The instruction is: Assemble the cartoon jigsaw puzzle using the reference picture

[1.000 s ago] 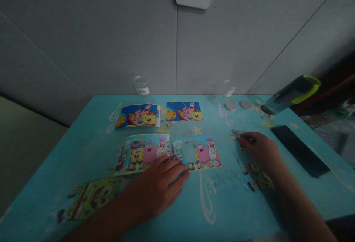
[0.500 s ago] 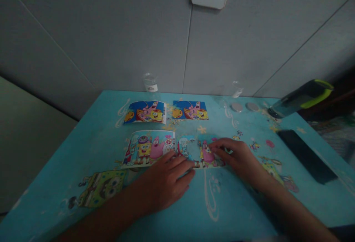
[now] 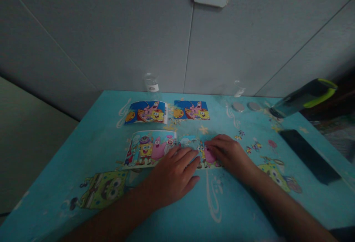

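Observation:
A small cartoon jigsaw puzzle point(image 3: 210, 157) lies partly put together in front of me, its middle partly covered by my fingers. My left hand point(image 3: 177, 171) rests over its left side and the edge of the printed picture sheet point(image 3: 146, 149), fingers stretched and slightly apart. On the puzzle's right part, my right hand point(image 3: 226, 151) has thumb and fingertips pinched together; anything between them is too small to make out. Loose puzzle pieces point(image 3: 255, 147) lie to the right of this hand, with a few more pieces point(image 3: 240, 134) just behind them.
Behind lie a blue picture sheet point(image 3: 146, 112) and a matching blue puzzle point(image 3: 192, 110). Clear jars point(image 3: 152, 86) stand near the wall, with two round lids point(image 3: 238, 107) at the right. A dark phone-like slab point(image 3: 309, 157) and a tilted water bottle point(image 3: 302, 97) are farther right.
My right hand has shifted slightly left across the puzzle, toward its middle. My left hand's fingers have moved a little up and over the puzzle's left side. The view has tilted slightly.

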### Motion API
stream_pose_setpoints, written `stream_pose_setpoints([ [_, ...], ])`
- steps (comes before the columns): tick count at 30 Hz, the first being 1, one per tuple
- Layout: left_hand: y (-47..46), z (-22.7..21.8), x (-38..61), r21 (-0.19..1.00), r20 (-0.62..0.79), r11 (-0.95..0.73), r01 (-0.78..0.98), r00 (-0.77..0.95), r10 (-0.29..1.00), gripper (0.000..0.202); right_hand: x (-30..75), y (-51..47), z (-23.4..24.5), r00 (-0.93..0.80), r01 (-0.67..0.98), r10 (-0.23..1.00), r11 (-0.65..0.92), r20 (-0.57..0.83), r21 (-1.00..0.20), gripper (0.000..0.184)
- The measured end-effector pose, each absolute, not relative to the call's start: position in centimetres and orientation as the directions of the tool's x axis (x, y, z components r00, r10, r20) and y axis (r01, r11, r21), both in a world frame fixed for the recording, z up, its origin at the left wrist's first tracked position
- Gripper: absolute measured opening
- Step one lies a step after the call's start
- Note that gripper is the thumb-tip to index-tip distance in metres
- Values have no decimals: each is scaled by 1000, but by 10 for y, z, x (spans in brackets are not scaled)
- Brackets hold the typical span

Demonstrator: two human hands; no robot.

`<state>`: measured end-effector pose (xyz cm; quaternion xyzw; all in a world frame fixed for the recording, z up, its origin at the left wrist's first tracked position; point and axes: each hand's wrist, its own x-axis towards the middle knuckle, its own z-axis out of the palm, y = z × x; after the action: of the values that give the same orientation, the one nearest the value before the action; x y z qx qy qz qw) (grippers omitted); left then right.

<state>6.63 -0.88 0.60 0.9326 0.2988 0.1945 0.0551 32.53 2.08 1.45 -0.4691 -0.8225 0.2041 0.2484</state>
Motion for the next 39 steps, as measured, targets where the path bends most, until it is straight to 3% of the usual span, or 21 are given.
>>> stream_pose_setpoints([
  [7, -5, -2, 73, 237, 287, -789, 567, 735, 614, 51, 326, 8, 6, -569, 679, 782, 621, 254, -391, 30],
  [14, -5, 3, 74, 244, 282, -793, 558, 742, 608, 48, 325, 4, 5, -578, 702, 783, 620, 229, -349, 33],
  [32, -5, -1, 72, 229, 272, -793, 565, 745, 609, 51, 320, 1, 9, -577, 721, 790, 612, 208, -327, 33],
  [39, -6, 0, 72, 227, 294, -798, 559, 742, 603, 50, 330, 4, 12, -485, 727, 827, 562, 284, -394, 26],
])
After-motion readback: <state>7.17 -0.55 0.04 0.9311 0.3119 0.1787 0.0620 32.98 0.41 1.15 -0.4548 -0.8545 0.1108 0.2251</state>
